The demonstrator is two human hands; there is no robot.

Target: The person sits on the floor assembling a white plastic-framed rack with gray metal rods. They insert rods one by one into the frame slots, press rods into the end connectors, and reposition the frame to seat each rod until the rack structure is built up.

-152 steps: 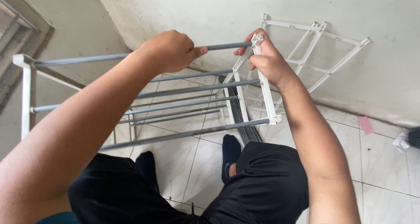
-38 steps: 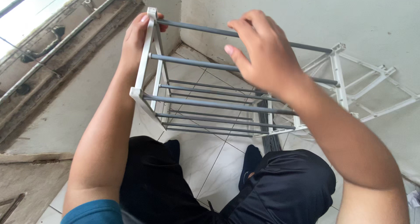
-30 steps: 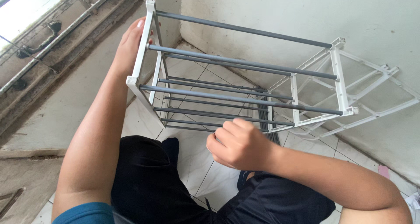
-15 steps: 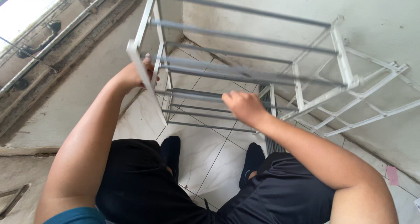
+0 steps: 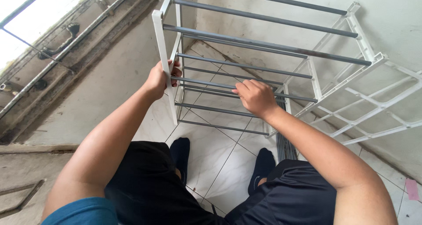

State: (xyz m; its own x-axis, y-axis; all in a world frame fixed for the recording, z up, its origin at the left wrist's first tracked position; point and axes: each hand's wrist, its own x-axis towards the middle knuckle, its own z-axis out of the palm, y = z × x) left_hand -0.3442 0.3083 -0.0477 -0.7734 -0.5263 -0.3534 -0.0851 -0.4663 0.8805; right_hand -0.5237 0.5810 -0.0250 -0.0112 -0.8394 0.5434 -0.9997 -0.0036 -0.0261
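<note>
The rack (image 5: pixel 263 53) has risen closer. The left hand (image 5: pixel 160 79) clasps its white side frame (image 5: pixel 163 62), steadying it; the right hand (image 5: pixel 255 97) wraps a grey rod (image 5: pixel 211 84).

White floor tiles (image 5: pixel 220 150) are being shown below, laid diagonally with dark grout lines. A plain pale wall (image 5: pixel 391 14) is being seen at upper right, meeting the floor at a grubby skirting edge. A pink scrap (image 5: pixel 412 189) is lying on the tiles by the right edge. At upper left a weathered concrete sill (image 5: pixel 101 80) is being lit from a window, with a dark metal handle (image 5: pixel 61 42) mounted on the dirty frame. Black shorts (image 5: pixel 149 185) and dark socks (image 5: pixel 180 152) are being worn.
</note>
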